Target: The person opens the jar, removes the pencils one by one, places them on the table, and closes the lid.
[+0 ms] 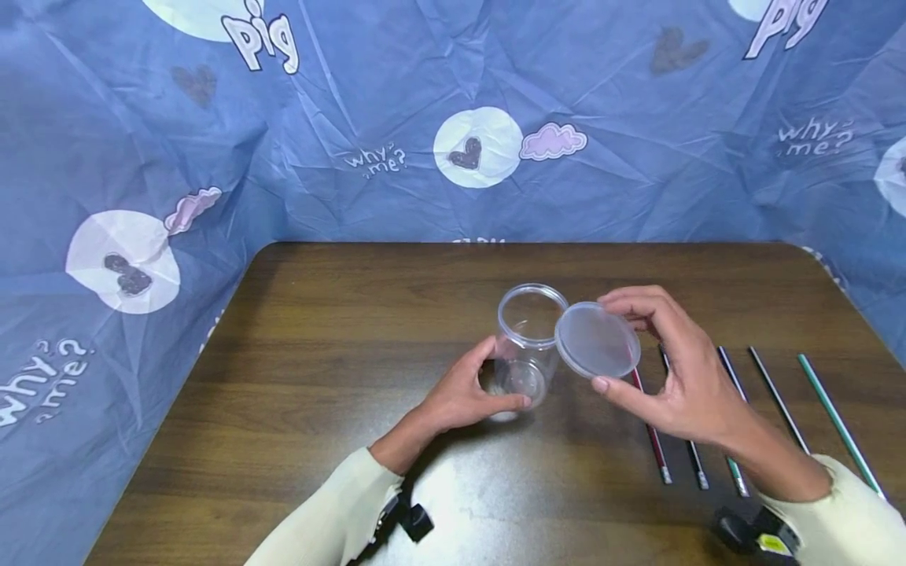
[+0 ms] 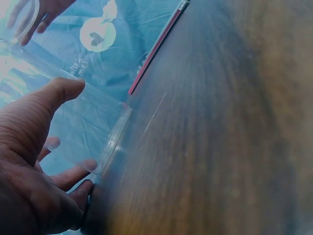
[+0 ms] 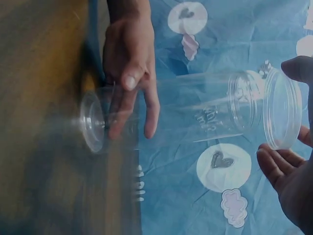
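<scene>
A tall clear plastic jar stands upright on the wooden table with its mouth uncovered. Low on its side, my left hand grips the jar between thumb and fingers; the left wrist view shows the thumb along the near wall. My right hand pinches a round translucent lid by its edge. That lid is tilted, just right of the jar's rim. In the right wrist view the lid is beside the jar's mouth; whether they touch I cannot tell.
Several pencils lie side by side on the right of the table, among them a red one and a green one. My right forearm passes over some of them. A blue printed cloth hangs behind the table and at its sides.
</scene>
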Demonstrator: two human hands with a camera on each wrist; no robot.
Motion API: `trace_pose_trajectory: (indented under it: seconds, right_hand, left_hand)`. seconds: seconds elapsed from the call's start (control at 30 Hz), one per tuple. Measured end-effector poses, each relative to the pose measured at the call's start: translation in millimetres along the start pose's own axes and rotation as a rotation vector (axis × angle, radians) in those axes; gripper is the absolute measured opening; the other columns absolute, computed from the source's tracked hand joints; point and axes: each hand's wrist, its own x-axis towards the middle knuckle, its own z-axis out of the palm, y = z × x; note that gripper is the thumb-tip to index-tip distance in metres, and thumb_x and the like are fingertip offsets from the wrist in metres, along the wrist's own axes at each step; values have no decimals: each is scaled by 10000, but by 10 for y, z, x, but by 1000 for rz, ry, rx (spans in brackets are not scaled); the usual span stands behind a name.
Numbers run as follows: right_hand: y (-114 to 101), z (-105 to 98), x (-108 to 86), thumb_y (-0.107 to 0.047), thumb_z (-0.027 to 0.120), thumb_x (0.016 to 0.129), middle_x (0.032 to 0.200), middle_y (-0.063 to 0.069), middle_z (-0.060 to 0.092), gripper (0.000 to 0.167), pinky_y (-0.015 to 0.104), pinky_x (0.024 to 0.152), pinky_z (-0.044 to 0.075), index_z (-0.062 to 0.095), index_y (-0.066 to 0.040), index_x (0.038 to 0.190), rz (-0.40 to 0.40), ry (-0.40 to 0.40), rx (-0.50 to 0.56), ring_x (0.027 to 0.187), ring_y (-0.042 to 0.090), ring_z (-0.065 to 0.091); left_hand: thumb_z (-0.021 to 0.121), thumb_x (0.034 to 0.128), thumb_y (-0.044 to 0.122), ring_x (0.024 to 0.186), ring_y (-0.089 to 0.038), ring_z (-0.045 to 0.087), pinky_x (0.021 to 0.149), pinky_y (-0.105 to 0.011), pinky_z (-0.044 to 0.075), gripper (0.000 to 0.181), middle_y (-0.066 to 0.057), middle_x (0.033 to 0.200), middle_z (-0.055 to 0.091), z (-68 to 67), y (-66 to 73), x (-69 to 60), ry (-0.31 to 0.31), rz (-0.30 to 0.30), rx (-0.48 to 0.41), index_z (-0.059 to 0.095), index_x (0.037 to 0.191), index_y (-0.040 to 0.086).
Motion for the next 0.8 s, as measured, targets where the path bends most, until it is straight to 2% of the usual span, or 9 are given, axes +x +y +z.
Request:
trace_pose_trajectory:
  seconds: [0.1,0.23,0.47,0.6,0.8]
  right_hand:
    - [68,37,82,65,826,579,1269,216,579,694,212,890,479,551,94,1216,18,-15,90,1131,229,575]
    - [129,112,177,98,818,590,1284,232,576,684,250,916,479,541,99,1216,14,-25,161,1163,268,569]
    - [196,261,259,38,844,622,1310,160,598,660,265,945,482,551,69,1213,16,-18,135,1153,258,590]
    - [208,308,300,42,841,632,1317,172,596,661,281,962,481,542,77,1221,12,-16,160,1165,271,591]
    - [208,351,375,16,843,652,1341,157,593,685,294,959,488,536,52,1263,-17,-58,169,1154,263,600]
  left_hand:
    - [894,719,274,1163,-126,542,1026,-372,425,620,50,1226,621,-1,-13,-2,-3,7,-9,577,1242,169]
    - [894,721,299,1163,-122,543,1019,-376,429,632,68,1228,620,-4,-19,-7,-1,6,-5,574,1255,195]
    - [894,722,310,1178,-118,539,1026,-376,427,646,71,1240,620,5,-29,-9,-8,1,-5,570,1272,211]
    - [890,730,308,1190,-120,536,1035,-378,424,658,69,1253,610,7,-33,-7,-13,0,-7,563,1292,208]
    - [887,736,310,1212,-122,527,1049,-388,414,702,62,1286,602,-8,-27,-2,-17,-6,-19,544,1341,212]
